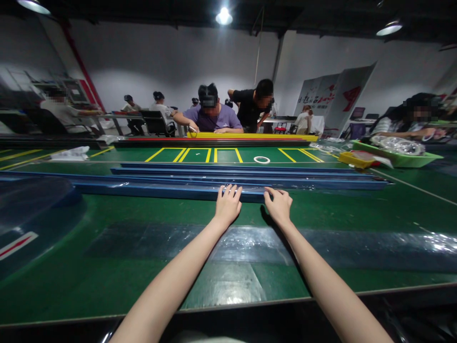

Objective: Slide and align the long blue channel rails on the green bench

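Both my arms reach forward over a green table (107, 257). My left hand (227, 205) lies with its fingers stretched out on the near edge of a long blue bar (160, 190) wrapped in clear film. My right hand (279, 205) rests beside it on the same bar, fingers bent over the edge. Further blue bars (250, 172) lie parallel just behind. A sheet of clear film (250, 245) is spread on the table under my forearms.
A roll of tape (262, 160) lies beyond the bars. Across the table a person leans over a yellow bar (250, 136). At the right stand a green tray (403, 155) with clear bags and a yellow tray (355, 159). More people sit behind.
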